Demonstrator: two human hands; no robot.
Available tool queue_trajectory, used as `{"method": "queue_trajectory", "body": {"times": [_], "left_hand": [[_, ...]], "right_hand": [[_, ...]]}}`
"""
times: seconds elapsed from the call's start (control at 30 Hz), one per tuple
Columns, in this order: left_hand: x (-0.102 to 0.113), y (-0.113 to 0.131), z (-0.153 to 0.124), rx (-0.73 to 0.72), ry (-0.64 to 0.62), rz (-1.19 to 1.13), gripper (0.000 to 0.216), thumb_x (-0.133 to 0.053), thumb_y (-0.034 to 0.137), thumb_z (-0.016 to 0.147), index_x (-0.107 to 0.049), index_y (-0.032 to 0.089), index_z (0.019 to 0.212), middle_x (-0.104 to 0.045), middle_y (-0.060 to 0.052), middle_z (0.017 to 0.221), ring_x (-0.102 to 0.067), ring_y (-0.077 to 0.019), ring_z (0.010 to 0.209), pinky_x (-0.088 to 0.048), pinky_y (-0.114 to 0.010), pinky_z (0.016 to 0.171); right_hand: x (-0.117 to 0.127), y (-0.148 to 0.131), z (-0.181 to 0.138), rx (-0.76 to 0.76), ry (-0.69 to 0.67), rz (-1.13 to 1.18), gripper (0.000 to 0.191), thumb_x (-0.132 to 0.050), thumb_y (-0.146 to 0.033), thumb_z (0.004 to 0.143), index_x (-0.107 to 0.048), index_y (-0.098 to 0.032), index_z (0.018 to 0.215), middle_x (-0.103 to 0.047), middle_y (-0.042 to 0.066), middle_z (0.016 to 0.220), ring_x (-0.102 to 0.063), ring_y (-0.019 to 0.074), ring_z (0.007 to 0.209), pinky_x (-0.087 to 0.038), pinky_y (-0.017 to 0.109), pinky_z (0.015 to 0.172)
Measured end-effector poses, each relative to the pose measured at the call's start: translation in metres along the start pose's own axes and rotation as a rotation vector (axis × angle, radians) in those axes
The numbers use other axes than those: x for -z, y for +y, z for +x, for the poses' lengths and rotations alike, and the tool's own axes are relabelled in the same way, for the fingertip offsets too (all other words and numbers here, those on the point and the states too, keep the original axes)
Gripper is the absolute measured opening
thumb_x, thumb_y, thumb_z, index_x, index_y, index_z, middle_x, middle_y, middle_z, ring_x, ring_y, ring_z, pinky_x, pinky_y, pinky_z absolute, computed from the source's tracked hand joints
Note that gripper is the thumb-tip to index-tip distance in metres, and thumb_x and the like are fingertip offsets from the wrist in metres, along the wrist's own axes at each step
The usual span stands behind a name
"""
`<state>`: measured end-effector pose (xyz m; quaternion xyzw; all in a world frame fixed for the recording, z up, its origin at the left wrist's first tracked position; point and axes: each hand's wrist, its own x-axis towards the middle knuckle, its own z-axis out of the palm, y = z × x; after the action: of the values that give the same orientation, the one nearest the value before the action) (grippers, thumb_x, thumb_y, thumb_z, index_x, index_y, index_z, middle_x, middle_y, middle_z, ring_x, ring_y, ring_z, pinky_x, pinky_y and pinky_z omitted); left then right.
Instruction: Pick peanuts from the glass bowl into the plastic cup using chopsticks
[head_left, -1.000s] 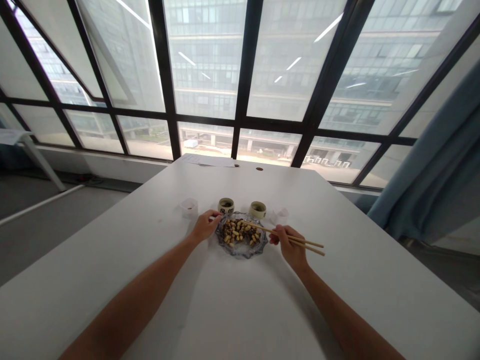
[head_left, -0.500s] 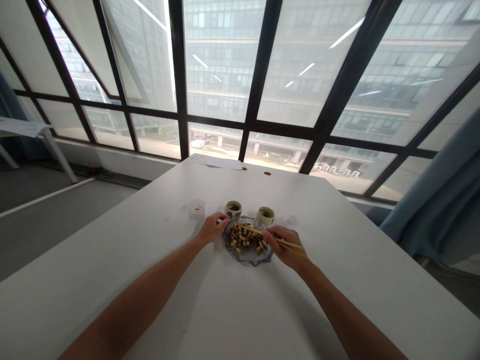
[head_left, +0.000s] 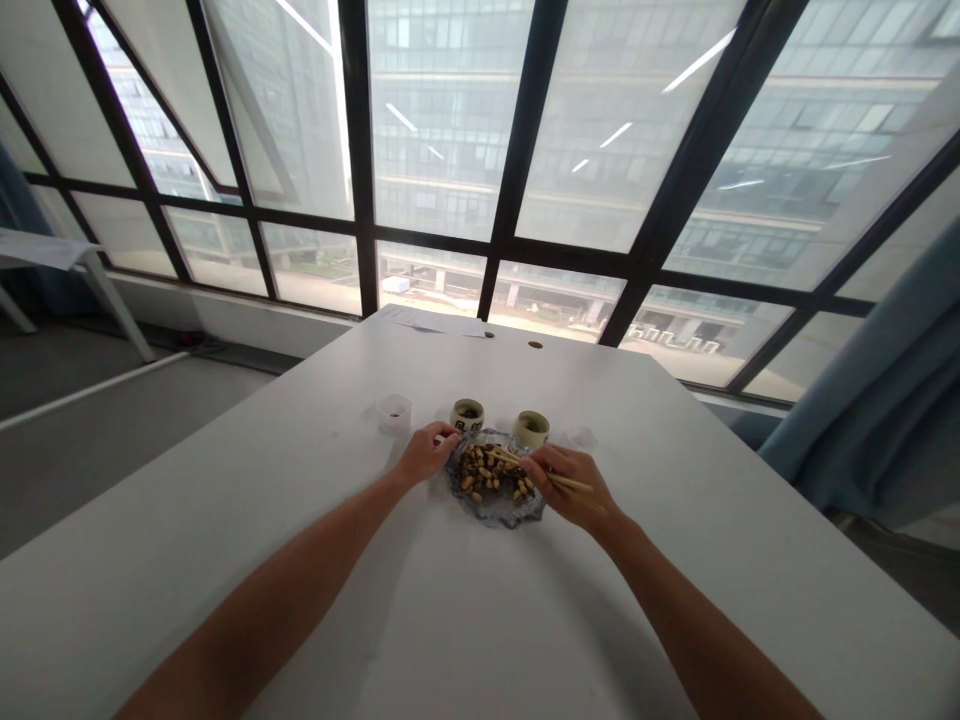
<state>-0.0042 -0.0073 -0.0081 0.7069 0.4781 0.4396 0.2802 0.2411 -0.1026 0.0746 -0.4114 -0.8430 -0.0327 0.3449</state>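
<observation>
In my right hand [head_left: 571,483] is a pair of wooden chopsticks [head_left: 568,483], closed in my fingers, with the tips down among the food on a clear glass plate [head_left: 499,517]. Peanuts in their shells [head_left: 475,482] and small dark pieces lie mixed on that plate. My left hand [head_left: 427,451] grips the plate's left rim between thumb and fingers. Just behind the plate stand two cream cups: the left cup [head_left: 466,418] has dark characters and dark bits inside, and the right cup [head_left: 531,430] shows a shaded inside. Whether the tips hold a piece is too small to tell.
A small clear plastic container [head_left: 394,414] with a little dark matter stands left of the cups. Something clear and flat [head_left: 583,438] lies right of them. Papers [head_left: 431,321] rest at the white table's [head_left: 465,620] far edge, before the windows. A blue curtain [head_left: 855,400] hangs right.
The chopstick tips have shifted slightly to the right over the food, and my right hand has turned a little with them. My left hand stays at the plate's rim.
</observation>
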Motion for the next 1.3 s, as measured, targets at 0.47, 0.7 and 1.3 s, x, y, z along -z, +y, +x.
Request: {"method": "queue_trajectory", "body": {"times": [0.47,0.7,1.3], "left_hand": [[-0.002,-0.001,0.001,-0.001,-0.006,-0.003,0.023,-0.054,0.031,0.085,-0.070,0.017,0.094,-0.074,-0.005,0.092,-0.067,-0.0157,0.077,-0.052,-0.025,0.071],[-0.002,-0.002,0.003,-0.012,-0.005,-0.006,0.022,-0.053,0.029,0.084,-0.071,0.018,0.092,-0.074,-0.005,0.092,-0.068,-0.0160,0.083,-0.052,-0.025,0.075],[-0.002,-0.005,0.004,0.019,-0.016,-0.018,0.026,-0.054,0.034,0.085,-0.071,0.019,0.095,-0.075,-0.005,0.095,-0.068,-0.0161,0.080,-0.053,-0.026,0.072]], "right_hand": [[-0.003,-0.008,0.002,0.067,-0.114,-0.125,0.040,-0.039,-0.038,0.101,-0.057,-0.019,0.070,-0.062,0.002,0.061,-0.054,0.0123,0.052,-0.033,0.024,0.052],[0.000,0.004,-0.014,-0.208,0.079,0.142,0.041,-0.047,-0.043,0.096,-0.059,-0.020,0.065,-0.060,0.001,0.053,-0.054,0.0115,0.045,-0.038,0.023,0.046],[0.001,0.006,-0.009,-0.226,0.031,0.155,0.047,-0.046,-0.052,0.095,-0.063,-0.019,0.065,-0.060,0.002,0.055,-0.052,0.0126,0.049,-0.038,0.024,0.049]]}}
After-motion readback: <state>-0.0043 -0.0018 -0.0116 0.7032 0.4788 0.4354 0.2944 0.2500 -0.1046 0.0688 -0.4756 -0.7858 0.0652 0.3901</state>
